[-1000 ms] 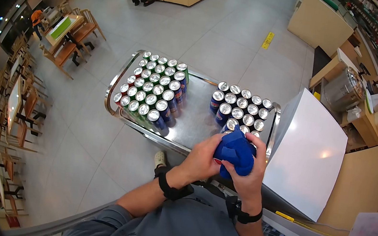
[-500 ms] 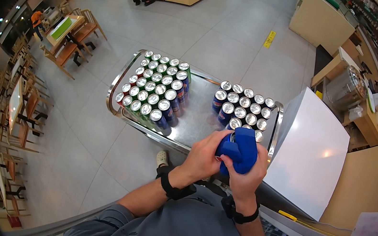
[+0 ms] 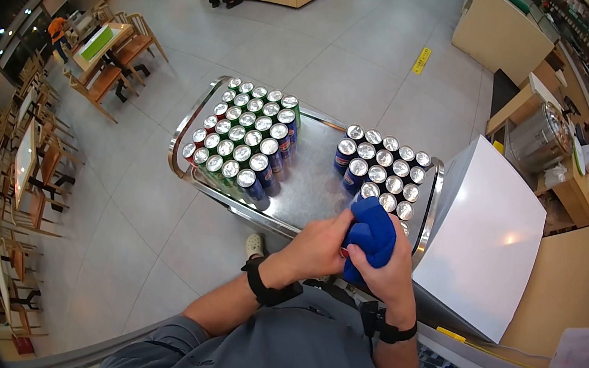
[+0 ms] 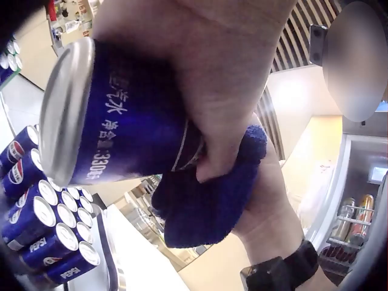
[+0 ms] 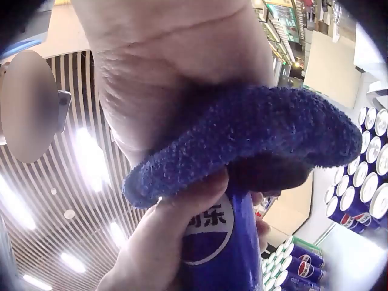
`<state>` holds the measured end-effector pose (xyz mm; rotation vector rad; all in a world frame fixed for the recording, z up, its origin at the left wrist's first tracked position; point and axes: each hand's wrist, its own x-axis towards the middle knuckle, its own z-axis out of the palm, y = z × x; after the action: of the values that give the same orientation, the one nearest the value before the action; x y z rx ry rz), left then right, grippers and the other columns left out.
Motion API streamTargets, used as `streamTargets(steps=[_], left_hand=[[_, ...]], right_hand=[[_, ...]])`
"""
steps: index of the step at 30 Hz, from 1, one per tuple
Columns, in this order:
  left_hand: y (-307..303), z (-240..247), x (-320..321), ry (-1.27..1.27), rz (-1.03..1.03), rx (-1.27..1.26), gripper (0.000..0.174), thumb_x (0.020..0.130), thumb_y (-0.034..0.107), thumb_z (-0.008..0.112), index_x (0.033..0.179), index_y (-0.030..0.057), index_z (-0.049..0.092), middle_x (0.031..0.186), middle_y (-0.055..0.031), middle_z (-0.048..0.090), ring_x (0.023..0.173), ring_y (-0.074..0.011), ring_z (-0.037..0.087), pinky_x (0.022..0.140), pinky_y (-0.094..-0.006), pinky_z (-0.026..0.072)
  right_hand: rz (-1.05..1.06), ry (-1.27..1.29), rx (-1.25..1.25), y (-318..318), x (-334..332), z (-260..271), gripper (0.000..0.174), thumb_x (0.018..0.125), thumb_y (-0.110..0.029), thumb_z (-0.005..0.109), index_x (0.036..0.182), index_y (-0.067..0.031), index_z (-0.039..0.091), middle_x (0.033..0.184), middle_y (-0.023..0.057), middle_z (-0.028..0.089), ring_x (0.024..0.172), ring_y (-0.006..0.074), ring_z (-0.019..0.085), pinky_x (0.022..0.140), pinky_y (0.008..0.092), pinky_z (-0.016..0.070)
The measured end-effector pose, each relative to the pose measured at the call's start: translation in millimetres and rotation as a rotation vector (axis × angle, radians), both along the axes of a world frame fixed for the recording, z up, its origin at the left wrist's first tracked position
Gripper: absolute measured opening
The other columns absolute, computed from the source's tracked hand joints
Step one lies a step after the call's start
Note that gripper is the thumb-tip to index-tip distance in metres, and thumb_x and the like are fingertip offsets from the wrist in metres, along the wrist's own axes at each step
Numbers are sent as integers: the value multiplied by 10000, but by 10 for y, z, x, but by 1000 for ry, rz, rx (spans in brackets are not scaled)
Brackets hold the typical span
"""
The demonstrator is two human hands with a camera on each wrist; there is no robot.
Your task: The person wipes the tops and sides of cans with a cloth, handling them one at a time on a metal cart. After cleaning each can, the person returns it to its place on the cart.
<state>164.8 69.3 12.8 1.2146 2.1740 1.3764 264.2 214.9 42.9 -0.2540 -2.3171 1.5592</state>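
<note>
My left hand (image 3: 315,249) grips a blue soda can (image 4: 133,121), its bare metal end pointing out from the palm in the left wrist view. My right hand (image 3: 389,271) holds a folded blue terry cloth (image 3: 375,234) against the other end of that can. In the right wrist view the cloth (image 5: 260,133) covers the can's end, and the round logo on the can (image 5: 209,242) shows below it. Both hands are together over the near right side of a steel cart (image 3: 309,167). In the head view cloth and fingers mostly hide the can.
Rows of green, red and blue cans (image 3: 245,132) stand on the cart's left side. Blue cans (image 3: 379,167) form a block on its right. A white panel (image 3: 486,237) adjoins the cart at right, beside a counter (image 3: 561,267). Wooden tables and chairs (image 3: 105,59) are farther left.
The right hand has shifted and turned the cloth over the can's end, changing its folds. The left hand keeps its hold on the can. The cans on the cart stay put.
</note>
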Motion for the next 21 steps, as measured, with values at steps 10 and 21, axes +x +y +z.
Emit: streamTargets(steps=[10, 21], left_hand=[[26, -12, -9, 192, 1, -91, 745, 758, 373, 848, 1318, 25, 502, 1098, -210, 666, 1017, -427, 642, 854, -487, 517], [44, 167, -87, -470, -389, 21, 618, 868, 371, 768, 1303, -21, 572, 1092, -175, 704, 946, -257, 691, 832, -379, 539]], right_hand=[[-361, 139, -329, 212, -4, -166, 247, 887, -88, 724, 1102, 27, 683, 1003, 81, 727, 915, 130, 667, 848, 297, 527], [-102, 453, -872, 267, 52, -134, 575, 884, -299, 762, 1330, 5, 563, 1297, 147, 628, 1144, 231, 634, 992, 362, 508]])
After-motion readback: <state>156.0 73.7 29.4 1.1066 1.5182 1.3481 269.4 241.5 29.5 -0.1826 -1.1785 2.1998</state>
